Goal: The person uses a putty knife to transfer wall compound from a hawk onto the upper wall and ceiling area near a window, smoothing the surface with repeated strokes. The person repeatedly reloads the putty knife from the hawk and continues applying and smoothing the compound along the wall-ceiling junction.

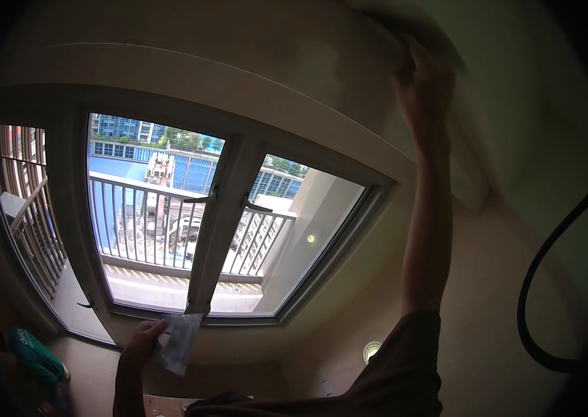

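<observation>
My left hand (142,342) is low, in front of the window's lower edge, with its fingers closed on a flat, greyish, four-sided sheet (181,342). A small whitish patch shows on the sheet near my fingers; its exact kind is unclear. Stretched high up, my right arm reaches to the beam (335,62) above the window, close to the ceiling. The right hand (427,80) is closed and partly blurred against the beam's edge. Something dark and flat seems to lie at its fingertips, too shadowed to name.
A framed window (228,229) with handles looks onto a railed balcony. At the left stands a glazed door (85,306). A person in a green shirt (33,354) is at the lower left. A black cable (525,299) loops at the right. A round light (372,351) shows behind my right arm.
</observation>
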A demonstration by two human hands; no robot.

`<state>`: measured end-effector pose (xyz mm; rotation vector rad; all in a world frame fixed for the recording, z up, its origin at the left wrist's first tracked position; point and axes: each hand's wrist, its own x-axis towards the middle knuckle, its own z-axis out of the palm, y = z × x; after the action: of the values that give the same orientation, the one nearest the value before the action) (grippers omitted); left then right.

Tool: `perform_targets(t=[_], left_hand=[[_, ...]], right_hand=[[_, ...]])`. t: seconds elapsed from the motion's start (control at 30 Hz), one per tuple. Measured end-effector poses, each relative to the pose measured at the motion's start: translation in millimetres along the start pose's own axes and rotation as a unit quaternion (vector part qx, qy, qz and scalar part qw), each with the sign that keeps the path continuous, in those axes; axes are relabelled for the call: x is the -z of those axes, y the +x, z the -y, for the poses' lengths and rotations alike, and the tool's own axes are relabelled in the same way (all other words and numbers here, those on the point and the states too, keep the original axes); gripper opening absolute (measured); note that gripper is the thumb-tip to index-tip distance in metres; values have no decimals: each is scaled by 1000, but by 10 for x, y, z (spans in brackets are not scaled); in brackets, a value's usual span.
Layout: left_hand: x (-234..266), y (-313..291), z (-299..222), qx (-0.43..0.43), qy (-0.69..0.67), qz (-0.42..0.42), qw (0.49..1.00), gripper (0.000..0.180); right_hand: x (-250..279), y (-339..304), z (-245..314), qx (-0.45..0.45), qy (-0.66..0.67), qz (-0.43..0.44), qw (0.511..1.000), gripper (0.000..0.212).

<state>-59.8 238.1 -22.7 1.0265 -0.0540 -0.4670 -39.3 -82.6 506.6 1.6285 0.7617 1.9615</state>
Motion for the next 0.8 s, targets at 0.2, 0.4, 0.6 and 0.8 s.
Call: perform_targets(t=[0.2, 0.4, 0.6, 0.8], left_hand=[[117, 146, 87, 13, 27, -4, 1000, 30], [111, 239, 57, 23, 27, -14, 999, 31], [32, 237, 27, 22, 9, -6, 1000, 28], [-57, 158, 7, 19, -10, 7, 1000, 28]], right_hand=[[-113, -230, 205, -29, -24, 15, 999, 39], [-238, -360, 331, -46, 6, 27, 999, 51], [-15, -606, 572, -55, 55, 64, 995, 53], [149, -314, 290, -72, 58, 14, 996, 27]])
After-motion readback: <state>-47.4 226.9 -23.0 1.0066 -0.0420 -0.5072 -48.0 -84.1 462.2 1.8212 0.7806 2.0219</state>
